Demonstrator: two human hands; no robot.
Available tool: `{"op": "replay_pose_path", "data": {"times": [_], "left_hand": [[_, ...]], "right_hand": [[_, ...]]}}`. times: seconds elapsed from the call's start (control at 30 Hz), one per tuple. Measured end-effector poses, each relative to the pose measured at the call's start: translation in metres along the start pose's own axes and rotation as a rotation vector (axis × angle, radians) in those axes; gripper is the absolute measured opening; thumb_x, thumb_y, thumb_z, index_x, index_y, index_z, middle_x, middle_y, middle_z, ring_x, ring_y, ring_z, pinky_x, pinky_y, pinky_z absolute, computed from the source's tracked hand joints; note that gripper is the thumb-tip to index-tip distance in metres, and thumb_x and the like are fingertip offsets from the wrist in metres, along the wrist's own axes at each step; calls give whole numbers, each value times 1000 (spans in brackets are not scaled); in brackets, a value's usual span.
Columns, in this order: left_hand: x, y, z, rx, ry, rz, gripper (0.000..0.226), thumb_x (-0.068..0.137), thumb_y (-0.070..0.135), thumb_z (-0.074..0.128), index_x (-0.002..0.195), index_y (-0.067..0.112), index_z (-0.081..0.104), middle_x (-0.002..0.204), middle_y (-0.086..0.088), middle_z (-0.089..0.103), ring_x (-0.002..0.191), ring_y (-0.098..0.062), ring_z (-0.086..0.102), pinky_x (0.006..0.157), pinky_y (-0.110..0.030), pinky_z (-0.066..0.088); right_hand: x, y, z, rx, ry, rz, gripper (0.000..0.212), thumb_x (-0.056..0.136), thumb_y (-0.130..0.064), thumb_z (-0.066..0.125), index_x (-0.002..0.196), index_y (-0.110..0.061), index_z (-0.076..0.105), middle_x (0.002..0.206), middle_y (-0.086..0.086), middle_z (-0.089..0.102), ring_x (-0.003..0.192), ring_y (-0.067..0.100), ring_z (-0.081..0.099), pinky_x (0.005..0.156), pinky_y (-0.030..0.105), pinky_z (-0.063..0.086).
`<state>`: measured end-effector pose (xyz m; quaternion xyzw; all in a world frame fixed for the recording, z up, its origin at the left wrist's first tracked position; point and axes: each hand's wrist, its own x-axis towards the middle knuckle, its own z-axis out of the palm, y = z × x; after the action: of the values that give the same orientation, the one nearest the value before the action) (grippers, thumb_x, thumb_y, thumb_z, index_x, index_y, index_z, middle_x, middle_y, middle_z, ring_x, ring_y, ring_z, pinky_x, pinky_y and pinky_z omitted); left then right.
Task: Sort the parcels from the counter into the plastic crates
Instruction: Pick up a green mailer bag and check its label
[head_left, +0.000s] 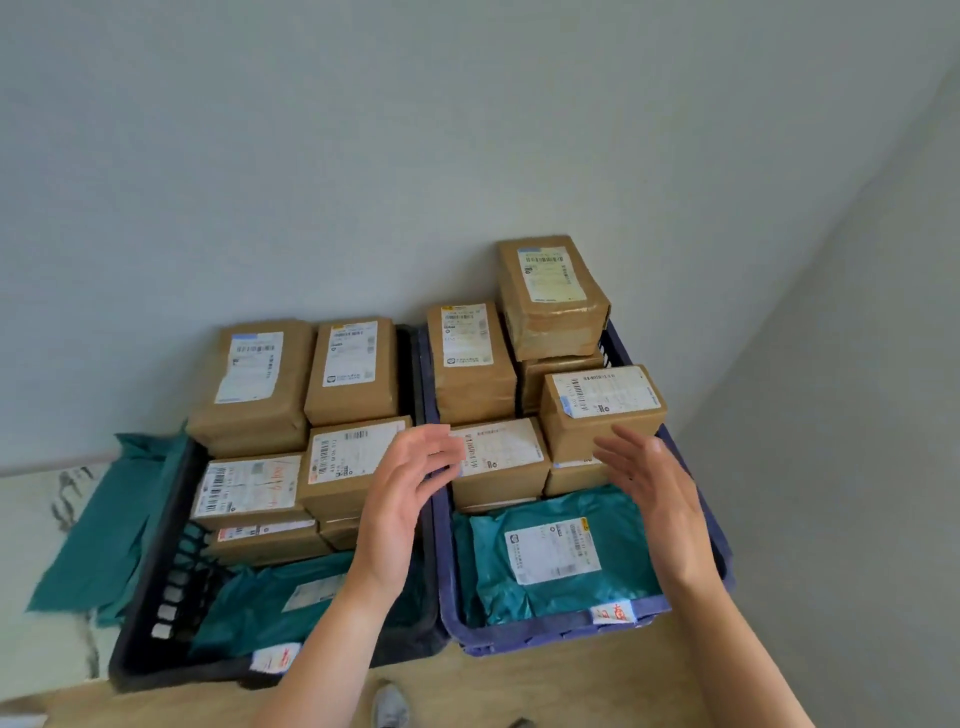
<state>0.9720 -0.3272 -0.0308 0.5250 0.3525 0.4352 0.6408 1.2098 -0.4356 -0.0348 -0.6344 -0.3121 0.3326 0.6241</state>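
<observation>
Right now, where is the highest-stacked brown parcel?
In the head view, the highest brown parcel tops the stack in the far right corner of the blue crate, by the wall, beyond the right hand.

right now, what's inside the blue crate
The blue crate holds brown paper parcels stacked in piles at the back and a teal mailer bag with a white label at the front. Anything beneath them, and the crate floor, is covered.
</observation>
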Motion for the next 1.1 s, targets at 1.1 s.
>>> {"op": "replay_pose_path", "data": {"times": [1.1], "left_hand": [[-96,106,-455,-72,396,102,40,81,55,61,104,27,79,124,-14,70,119,-27,69,109,-47,50]], "right_hand": [[-139,-38,498,-104,-466,-47,41,107,-44,39,134,-27,65,123,-6,75,121,11,68,112,41,49]]}}
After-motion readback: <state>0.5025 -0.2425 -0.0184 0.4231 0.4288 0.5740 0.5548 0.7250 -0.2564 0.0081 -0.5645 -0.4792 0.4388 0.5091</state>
